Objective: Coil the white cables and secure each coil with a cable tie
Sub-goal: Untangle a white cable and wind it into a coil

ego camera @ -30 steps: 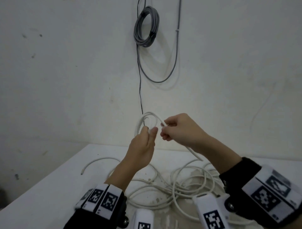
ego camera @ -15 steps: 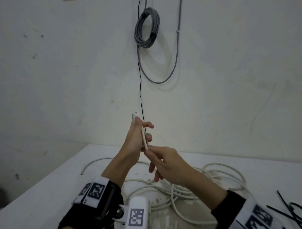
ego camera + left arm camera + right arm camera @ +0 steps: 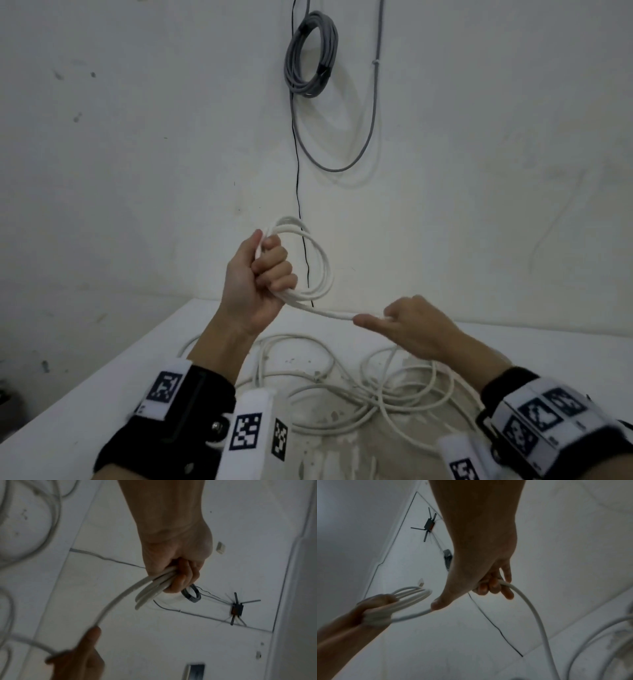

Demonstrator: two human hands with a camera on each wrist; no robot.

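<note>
My left hand is raised above the table and grips a small coil of white cable, its loops bunched inside the fist. From the coil one strand runs right to my right hand, whose fingers curl round the cable. The rest of the white cable lies in loose tangled loops on the white table below both hands. No cable tie is in view.
A grey coiled cable hangs on the white wall behind, with a grey loop and a thin black wire running down to the table. The table's left edge runs diagonally. A black router sits high on the wall.
The right hand has moved from just below the left hand out to the right, drawing a strand of cable with it. The left hand now holds a visible round coil of loops.
</note>
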